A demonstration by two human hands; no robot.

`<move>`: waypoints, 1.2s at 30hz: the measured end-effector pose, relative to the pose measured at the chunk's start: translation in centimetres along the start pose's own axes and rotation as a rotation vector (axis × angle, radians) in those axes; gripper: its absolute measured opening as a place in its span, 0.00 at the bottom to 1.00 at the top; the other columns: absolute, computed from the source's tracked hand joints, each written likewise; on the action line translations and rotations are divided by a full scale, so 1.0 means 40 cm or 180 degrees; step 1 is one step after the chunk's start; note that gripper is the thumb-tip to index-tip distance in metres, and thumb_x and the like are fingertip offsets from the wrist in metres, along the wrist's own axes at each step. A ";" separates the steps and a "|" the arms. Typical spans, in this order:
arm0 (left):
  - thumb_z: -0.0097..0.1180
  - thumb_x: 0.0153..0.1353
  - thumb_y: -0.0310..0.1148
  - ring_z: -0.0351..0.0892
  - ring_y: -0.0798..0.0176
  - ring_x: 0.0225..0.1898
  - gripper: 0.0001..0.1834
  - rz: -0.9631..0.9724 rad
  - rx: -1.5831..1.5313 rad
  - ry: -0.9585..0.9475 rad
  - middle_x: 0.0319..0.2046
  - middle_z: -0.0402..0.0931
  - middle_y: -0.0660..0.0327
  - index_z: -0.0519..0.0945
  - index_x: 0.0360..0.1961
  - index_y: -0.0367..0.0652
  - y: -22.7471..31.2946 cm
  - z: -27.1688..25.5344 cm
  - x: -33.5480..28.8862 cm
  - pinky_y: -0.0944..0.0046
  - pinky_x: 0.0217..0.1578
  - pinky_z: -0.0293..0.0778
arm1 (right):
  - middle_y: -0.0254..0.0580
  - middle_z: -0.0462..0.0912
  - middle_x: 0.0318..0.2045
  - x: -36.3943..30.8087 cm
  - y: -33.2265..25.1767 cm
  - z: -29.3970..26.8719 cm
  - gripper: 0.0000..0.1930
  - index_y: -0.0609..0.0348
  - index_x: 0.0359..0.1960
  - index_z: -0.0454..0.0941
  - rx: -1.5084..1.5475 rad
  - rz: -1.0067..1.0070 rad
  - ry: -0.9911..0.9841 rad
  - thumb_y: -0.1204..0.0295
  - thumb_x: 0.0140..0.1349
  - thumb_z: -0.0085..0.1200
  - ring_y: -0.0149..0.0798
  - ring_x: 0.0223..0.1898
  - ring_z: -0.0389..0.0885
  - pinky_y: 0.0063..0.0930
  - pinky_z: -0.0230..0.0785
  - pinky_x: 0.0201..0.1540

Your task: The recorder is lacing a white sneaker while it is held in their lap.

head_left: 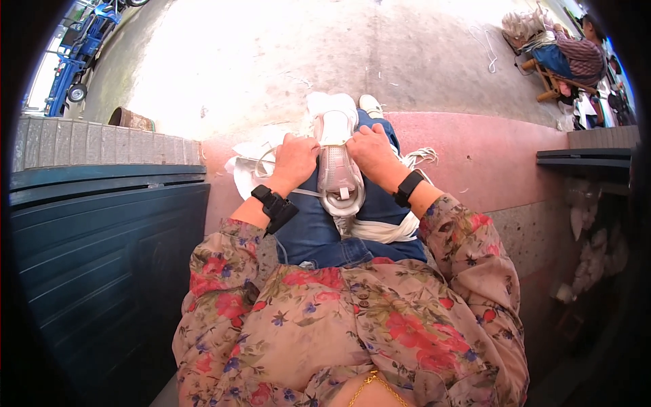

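Pinkish-white shoe [340, 173] dead centre of the frame — left hand [297, 161] and right hand [373, 156] both curled closed on its sides, can't tell if they're pinching lace or fabric. Jeans [305, 220] underneath, white strands [422, 158] right of centre, blue vehicle [74, 57] upper left — seated person [580, 57] upper right.

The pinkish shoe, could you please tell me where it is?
In the head view, the pinkish shoe is above centre, between the left hand and right hand, over the jeans.
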State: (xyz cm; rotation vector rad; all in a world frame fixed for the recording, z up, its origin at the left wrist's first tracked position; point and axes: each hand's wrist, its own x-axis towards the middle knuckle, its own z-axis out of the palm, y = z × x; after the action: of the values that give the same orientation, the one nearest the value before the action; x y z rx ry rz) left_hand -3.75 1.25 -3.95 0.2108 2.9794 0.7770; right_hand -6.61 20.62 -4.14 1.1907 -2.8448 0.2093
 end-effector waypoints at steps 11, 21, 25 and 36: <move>0.52 0.48 0.29 0.68 0.51 0.37 0.04 0.1068 0.1072 -0.0168 0.25 0.74 0.57 0.77 0.22 0.41 0.024 -0.026 0.049 0.53 0.35 0.65 | 0.36 0.73 0.24 -0.021 -0.001 0.007 0.06 0.53 0.22 0.74 0.0473 0.0785 0.0313 0.67 0.52 0.50 0.40 0.33 0.70 0.35 0.58 0.38; 0.52 0.44 0.28 0.68 0.53 0.38 0.05 0.0238 0.0856 -0.0141 0.27 0.75 0.58 0.77 0.23 0.41 0.047 -0.009 0.015 0.54 0.35 0.64 | 0.35 0.72 0.22 -0.026 -0.010 0.013 0.07 0.51 0.20 0.77 0.0498 0.0849 0.0344 0.68 0.51 0.48 0.39 0.32 0.70 0.35 0.58 0.36; 0.51 0.41 0.28 0.68 0.56 0.39 0.05 0.0543 0.1101 -0.0185 0.27 0.76 0.59 0.78 0.22 0.42 0.055 0.000 0.010 0.55 0.35 0.64 | 0.35 0.73 0.21 -0.024 -0.008 0.020 0.08 0.52 0.18 0.77 0.0646 0.0843 0.0384 0.68 0.51 0.48 0.39 0.31 0.71 0.36 0.58 0.36; 0.56 0.42 0.34 0.68 0.58 0.37 0.07 0.0591 0.1129 0.0320 0.23 0.72 0.62 0.76 0.21 0.43 0.064 0.005 -0.013 0.58 0.34 0.63 | 0.39 0.75 0.24 -0.047 -0.027 -0.001 0.12 0.57 0.22 0.77 0.0493 0.0841 0.0227 0.62 0.53 0.49 0.40 0.33 0.72 0.37 0.59 0.37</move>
State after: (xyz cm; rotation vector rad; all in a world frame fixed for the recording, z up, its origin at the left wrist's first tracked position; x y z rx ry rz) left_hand -2.93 3.47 -2.88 0.4828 3.2069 0.2687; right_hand -4.53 21.19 -4.17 0.8037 -2.9589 0.4803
